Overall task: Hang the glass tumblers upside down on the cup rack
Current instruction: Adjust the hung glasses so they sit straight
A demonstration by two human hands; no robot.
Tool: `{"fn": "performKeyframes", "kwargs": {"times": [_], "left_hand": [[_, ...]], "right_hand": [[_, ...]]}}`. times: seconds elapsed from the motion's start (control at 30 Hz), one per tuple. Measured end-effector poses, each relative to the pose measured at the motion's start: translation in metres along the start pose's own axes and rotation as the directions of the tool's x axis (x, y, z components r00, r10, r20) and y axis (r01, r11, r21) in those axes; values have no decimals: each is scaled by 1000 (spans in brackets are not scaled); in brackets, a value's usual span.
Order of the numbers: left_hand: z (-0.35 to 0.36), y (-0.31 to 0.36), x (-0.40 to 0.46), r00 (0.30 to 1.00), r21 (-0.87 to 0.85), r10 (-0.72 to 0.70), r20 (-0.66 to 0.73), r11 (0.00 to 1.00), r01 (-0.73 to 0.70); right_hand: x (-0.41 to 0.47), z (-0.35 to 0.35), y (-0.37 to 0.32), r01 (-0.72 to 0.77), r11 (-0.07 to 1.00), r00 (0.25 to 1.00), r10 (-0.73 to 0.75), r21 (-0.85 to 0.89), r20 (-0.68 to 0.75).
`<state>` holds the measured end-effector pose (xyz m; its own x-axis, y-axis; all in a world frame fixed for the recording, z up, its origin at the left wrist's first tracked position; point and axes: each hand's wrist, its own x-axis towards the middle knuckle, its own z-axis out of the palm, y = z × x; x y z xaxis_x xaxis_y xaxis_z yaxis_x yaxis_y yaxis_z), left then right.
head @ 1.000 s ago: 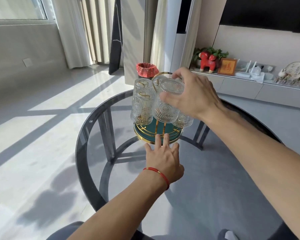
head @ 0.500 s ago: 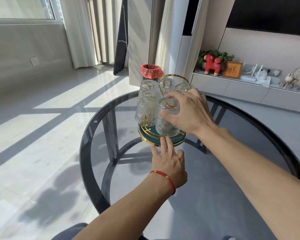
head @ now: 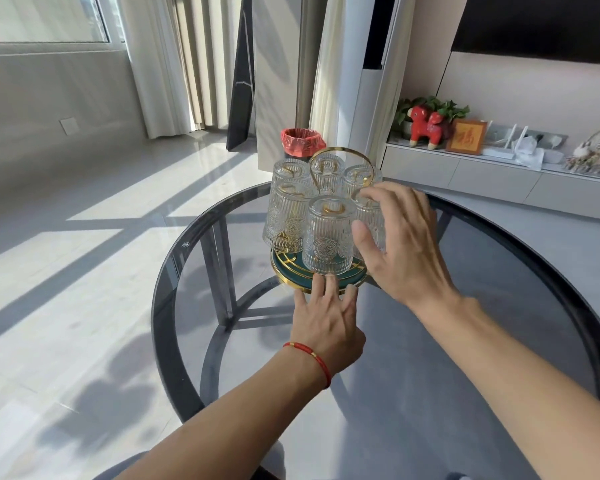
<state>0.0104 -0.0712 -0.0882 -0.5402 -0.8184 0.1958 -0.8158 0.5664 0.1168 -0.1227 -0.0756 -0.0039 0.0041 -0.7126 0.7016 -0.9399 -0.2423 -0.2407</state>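
Note:
A cup rack with a round green base and gold rim [head: 284,276] and a gold loop handle [head: 340,152] stands on the round glass table [head: 499,306]. Several ribbed glass tumblers hang upside down on it; the front tumbler [head: 328,237] sits nearest me. My left hand [head: 326,317], with a red string bracelet, rests flat on the table, fingertips touching the base's front edge. My right hand [head: 402,244] hovers open just right of the front tumbler, fingers spread, partly hiding a tumbler [head: 368,216] behind it.
The table has a dark rim [head: 163,292] and dark legs seen through the glass. Behind the rack stands a bin with a red liner [head: 302,142]. A low cabinet [head: 482,174] with a red toy horse and ornaments runs along the right wall.
My right hand lowered the front tumbler onto the rack and let go of it, drawing back to the right. My left hand stayed at the base.

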Motion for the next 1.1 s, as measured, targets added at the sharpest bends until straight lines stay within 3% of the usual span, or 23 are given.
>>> {"fn": "performKeyframes", "kwargs": {"times": [0.1, 0.2, 0.37, 0.6, 0.83, 1.1], "left_hand": [[10, -8, 0, 1000, -44, -2, -8, 999, 2], [17, -14, 1, 999, -29, -5, -40, 1000, 4], [19, -12, 4, 994, -80, -7, -113, 997, -2], [24, -18, -7, 963, -142, 17, -270, 988, -57], [28, -19, -12, 974, -27, 4, -227, 1000, -10], [26, -21, -14, 973, -7, 14, -229, 1000, -16]], "right_hand": [[-20, -3, 22, -87, 993, 994, 93, 82, -65], [-28, -4, 38, -153, 980, 988, 154, 129, 5], [-10, -10, 50, -152, 980, 975, 129, 125, 180], [4, 0, 45, -112, 972, 973, 65, 205, 223], [5, 5, 43, -152, 940, 980, 103, 305, 172], [1, 0, 55, -223, 913, 971, 178, 341, 157]]}}
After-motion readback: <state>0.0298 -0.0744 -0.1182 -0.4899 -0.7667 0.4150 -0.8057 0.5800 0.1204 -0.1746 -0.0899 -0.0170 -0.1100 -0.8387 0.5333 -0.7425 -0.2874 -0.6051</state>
